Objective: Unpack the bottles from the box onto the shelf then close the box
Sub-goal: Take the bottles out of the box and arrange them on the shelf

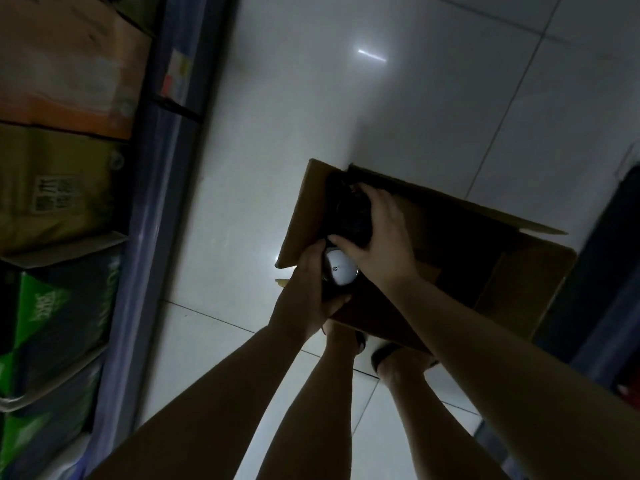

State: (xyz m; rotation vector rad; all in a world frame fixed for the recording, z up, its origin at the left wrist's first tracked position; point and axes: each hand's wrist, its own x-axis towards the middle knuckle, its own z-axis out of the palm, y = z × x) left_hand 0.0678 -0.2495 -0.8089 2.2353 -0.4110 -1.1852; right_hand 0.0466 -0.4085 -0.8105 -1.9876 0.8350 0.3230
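Observation:
An open brown cardboard box [519, 271] stands on the white tiled floor, its flaps up and its inside dark. My left hand [308, 289] grips a dark bottle with a white cap [341, 270] at the box's near left corner. Just above it, my right hand [377, 233] is wrapped around a second dark bottle [349, 209] at the box's left edge. Both bottles sit above the rim. The rest of the box's contents are hidden in shadow. The blue metal shelf [162, 168] runs along the left.
The shelf holds several cartons: a brown and orange one [69, 64], an olive one [59, 188] and green ones [59, 306]. My legs and feet [346, 341] stand next to the box's near side. A dark object [616, 254] stands at the right edge.

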